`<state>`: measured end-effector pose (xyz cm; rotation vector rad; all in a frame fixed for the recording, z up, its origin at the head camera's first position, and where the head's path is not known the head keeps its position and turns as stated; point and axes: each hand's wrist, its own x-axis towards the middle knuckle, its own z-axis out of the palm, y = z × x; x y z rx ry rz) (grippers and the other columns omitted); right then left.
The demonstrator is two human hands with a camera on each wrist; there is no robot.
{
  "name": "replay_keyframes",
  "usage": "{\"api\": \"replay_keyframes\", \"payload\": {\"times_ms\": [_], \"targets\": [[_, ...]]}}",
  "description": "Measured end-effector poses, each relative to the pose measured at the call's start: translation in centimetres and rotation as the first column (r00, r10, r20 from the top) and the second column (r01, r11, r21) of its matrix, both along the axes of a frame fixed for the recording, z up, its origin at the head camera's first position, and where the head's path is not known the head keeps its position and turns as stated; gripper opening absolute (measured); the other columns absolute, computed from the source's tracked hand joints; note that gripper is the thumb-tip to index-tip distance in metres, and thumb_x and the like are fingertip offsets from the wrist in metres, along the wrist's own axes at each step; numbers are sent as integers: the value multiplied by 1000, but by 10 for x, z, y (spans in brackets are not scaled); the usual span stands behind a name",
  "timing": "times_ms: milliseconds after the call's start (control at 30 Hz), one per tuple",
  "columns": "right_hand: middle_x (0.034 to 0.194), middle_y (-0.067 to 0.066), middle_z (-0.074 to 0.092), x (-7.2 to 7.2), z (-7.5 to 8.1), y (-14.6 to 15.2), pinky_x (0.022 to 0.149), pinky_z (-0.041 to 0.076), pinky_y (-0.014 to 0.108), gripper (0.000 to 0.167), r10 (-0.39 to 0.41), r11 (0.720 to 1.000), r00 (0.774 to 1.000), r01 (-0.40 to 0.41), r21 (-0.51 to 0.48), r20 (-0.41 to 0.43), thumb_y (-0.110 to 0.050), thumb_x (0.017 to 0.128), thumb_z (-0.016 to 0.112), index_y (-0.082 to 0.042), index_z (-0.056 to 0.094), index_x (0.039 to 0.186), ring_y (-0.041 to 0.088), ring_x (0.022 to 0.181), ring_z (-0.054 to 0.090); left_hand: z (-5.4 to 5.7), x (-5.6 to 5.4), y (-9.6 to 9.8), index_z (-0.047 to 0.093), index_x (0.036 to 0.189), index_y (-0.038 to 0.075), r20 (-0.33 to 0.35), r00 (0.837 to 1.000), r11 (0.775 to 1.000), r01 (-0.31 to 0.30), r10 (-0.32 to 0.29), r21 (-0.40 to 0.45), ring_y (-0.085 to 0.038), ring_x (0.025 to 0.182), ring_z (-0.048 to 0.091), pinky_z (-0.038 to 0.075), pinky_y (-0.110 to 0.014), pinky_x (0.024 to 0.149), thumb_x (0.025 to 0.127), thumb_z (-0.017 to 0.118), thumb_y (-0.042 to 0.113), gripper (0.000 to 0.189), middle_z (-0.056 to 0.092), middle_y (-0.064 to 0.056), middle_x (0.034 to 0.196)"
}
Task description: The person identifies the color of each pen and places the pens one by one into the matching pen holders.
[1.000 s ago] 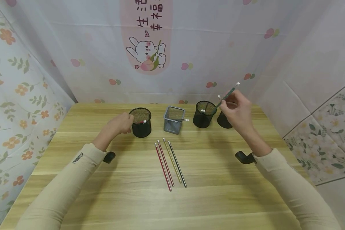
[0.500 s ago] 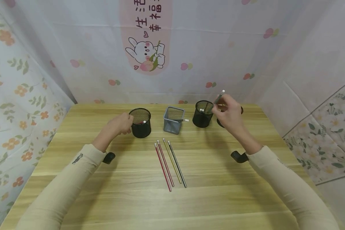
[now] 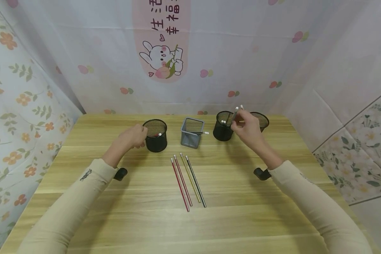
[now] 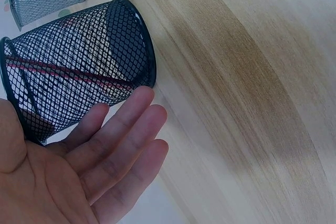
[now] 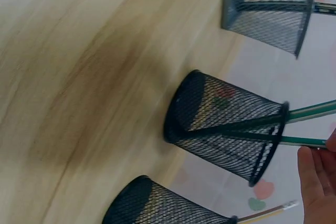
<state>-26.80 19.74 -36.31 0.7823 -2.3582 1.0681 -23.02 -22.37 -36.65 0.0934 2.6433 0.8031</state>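
Note:
My right hand point(image 3: 249, 128) pinches a green pencil point(image 5: 304, 140) near its white eraser end. The lower part of that pencil is inside a round black mesh pen holder point(image 3: 223, 130), beside another green pencil point(image 5: 315, 110). At the left, my left hand point(image 3: 130, 137) is against a second round black mesh pen holder point(image 3: 156, 144), its fingers fairly straight along the side and the thumb by the rim. A red pencil point(image 4: 68, 72) leans inside that holder. How firmly the left hand touches it is unclear.
Between them stands a square grey mesh holder point(image 3: 190, 139) with dark pencils leaning in it. A further black holder point(image 3: 261, 120) is partly behind my right hand. On the wooden table point(image 3: 235, 222) lie two red pencils point(image 3: 179, 183), a gold pencil point(image 3: 190, 178) and a dark pencil point(image 3: 196, 181).
My right hand has moved left and lower, bringing the green pencil down into the black holder and more upright. The left hand and its holder have stayed in place.

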Motion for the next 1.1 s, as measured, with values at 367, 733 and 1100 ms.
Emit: {"api": "replay_keyframes", "payload": {"times_ms": [367,733,1100], "targets": [[93,16,65,-7,-13,0,76,57,42,14,-39,996,999,37,80,29,14,88,62,4,62,97,31,88,67,-1,0,0,61,112,-8,-12,1000,1000,0,0,1,-24,67,56,44,-32,54,109,18,24,53,67,-14,87],[96,18,66,-9,-16,1,78,53,51,15,-33,992,999,32,122,7,15,86,66,3,65,96,34,89,67,-1,0,-1,60,118,-9,-16,1000,1000,11,-11,2,-27,71,59,47,-35,57,110,17,25,55,68,-18,93],[92,16,67,-3,-10,1,78,53,53,14,-43,994,999,45,98,-24,13,86,66,3,65,96,31,85,66,-1,-1,0,62,111,-8,-6,1000,1000,-1,1,4,-28,74,62,49,-36,59,111,19,26,55,70,-20,95]]}}
